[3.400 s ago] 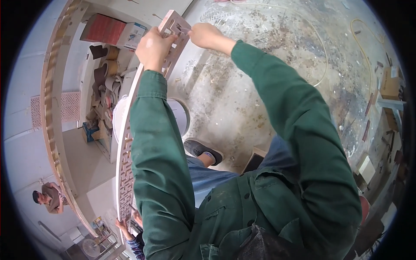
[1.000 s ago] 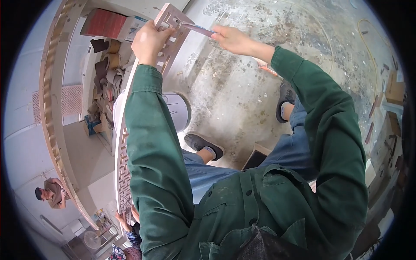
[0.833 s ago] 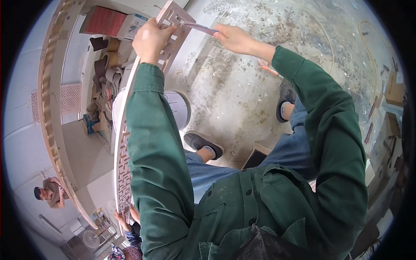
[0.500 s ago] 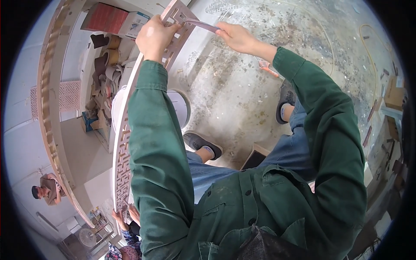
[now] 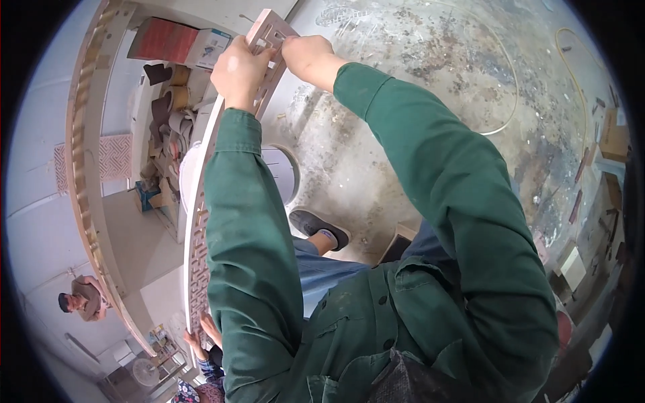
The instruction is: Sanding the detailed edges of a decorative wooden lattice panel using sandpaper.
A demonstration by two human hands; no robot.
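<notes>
A long, pale wooden lattice panel (image 5: 199, 252) stands on edge along my left side, running from near me to the far upper end. My left hand (image 5: 240, 72) is closed around its edge close to the far end. Just right of it, my right hand (image 5: 313, 58) is in a closed fist against the panel's openwork. The thin purplish-brown strip seen in that hand a moment ago is now hidden by the fist and the panel. Another person's hands (image 5: 201, 330) rest on the panel's near end.
A round white bucket (image 5: 282, 173) stands on the stained floor beside my foot (image 5: 319, 230). Left of the panel are a red-sided box (image 5: 163, 41) and curled brown sheets (image 5: 161, 111). A pale hose (image 5: 514, 101) loops across the floor. A person (image 5: 86, 299) stands farther left.
My right hand has moved left and in against the panel, and its strip is no longer visible. My left hand keeps its grip. The view has shifted slightly.
</notes>
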